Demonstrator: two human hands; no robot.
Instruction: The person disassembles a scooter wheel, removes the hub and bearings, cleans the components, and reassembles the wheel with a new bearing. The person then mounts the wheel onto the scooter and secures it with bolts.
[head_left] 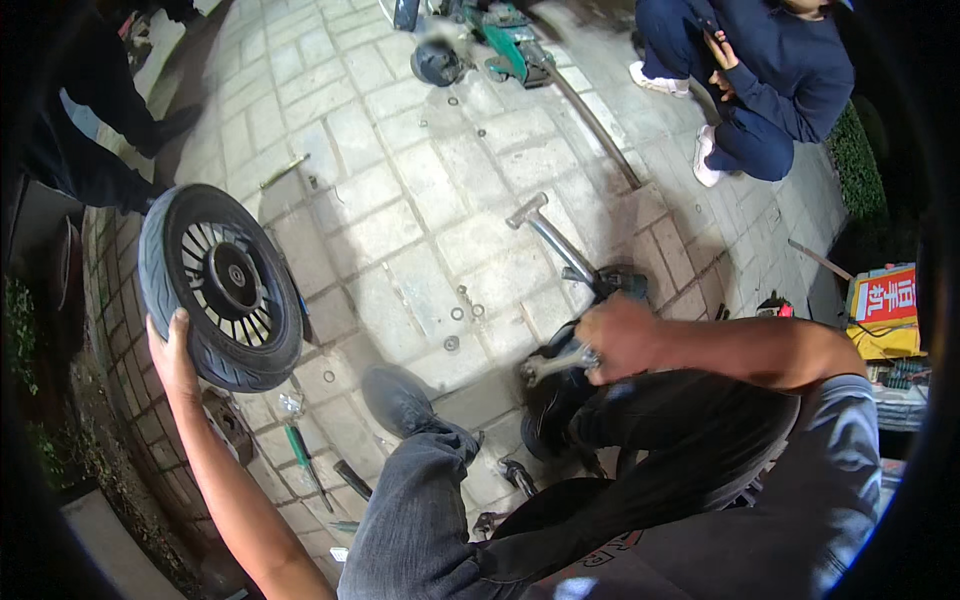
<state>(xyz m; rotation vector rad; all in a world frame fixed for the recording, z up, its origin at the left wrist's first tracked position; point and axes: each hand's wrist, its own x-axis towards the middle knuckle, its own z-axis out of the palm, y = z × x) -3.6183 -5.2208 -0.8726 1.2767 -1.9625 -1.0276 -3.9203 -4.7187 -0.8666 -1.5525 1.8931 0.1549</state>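
Observation:
My left hand (172,352) grips the lower rim of a black scooter wheel (221,286) with silver spokes, held upright off to my left. My right hand (622,338) is closed around a silver wrench (556,364) at the dark wheel hub area (556,400) of a scooter lying in front of me. My grey-trousered knee and grey shoe (397,400) rest on the paving between both hands.
Washers and nuts (464,312) lie scattered on the grey paving. A green-handled screwdriver (299,450) and other tools lie by my left leg. A metal bar with T-handle (545,228) lies ahead. A person in dark blue (770,75) crouches at the top right; another person's legs (90,110) stand at the top left.

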